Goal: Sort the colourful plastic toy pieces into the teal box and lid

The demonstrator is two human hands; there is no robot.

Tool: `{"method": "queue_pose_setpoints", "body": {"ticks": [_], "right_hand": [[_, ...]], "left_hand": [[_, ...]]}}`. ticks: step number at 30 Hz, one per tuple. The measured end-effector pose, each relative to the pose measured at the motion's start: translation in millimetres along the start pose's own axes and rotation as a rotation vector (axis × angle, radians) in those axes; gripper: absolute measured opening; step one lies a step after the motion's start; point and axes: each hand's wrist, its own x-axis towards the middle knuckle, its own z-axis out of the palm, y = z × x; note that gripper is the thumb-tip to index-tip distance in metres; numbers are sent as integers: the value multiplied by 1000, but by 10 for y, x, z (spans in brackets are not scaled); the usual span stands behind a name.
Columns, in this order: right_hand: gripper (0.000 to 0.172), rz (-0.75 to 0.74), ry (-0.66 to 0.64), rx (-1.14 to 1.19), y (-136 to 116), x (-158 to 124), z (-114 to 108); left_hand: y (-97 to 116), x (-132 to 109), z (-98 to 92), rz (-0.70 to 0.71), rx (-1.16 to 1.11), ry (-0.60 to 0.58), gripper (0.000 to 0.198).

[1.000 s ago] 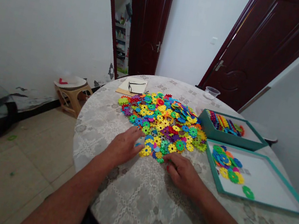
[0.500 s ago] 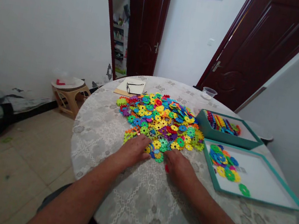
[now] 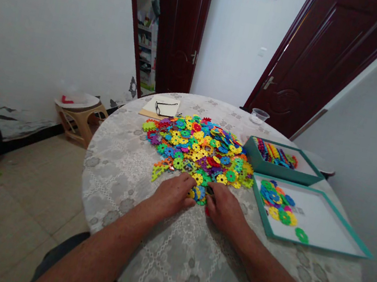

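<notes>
A wide pile of colourful toothed plastic discs (image 3: 196,147) lies on the round table. My left hand (image 3: 175,193) rests at the pile's near edge, its fingers curled against some discs. Facing it from the right, my right hand (image 3: 224,206) also touches the near edge, fingers bent, with a red disc (image 3: 207,211) partly under it. A few blue and yellow discs (image 3: 198,193) lie between the two hands. What the fingertips hold, if anything, is too small to tell.
Right of the pile stand a teal box (image 3: 278,171) with rows of discs and a shallow teal-rimmed lid (image 3: 333,230) with loose discs. Glasses (image 3: 165,108) lie on paper (image 3: 149,105) at the back left. A clear plastic cup (image 3: 259,116) stands at the back.
My left hand has moved slightly right, closer to my right hand, uncovering green pieces at the pile's left front. The view has shifted a little.
</notes>
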Motion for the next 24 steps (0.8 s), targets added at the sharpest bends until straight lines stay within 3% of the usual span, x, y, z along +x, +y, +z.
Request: {"method": "queue_pose_setpoints", "body": {"ticks": [7, 15, 21, 24], "right_hand": [[41, -38, 19, 12, 64, 9, 10], [54, -186, -63, 189, -141, -27, 11], [56, -171, -68, 168, -195, -21, 46], [55, -163, -61, 146, -197, -21, 56]], "left_hand": [[-84, -34, 35, 18, -176, 56, 51], [-76, -19, 69, 47, -216, 101, 40], [-23, -44, 45, 12, -339, 95, 51], [-15, -26, 96, -13, -364, 127, 48]]}}
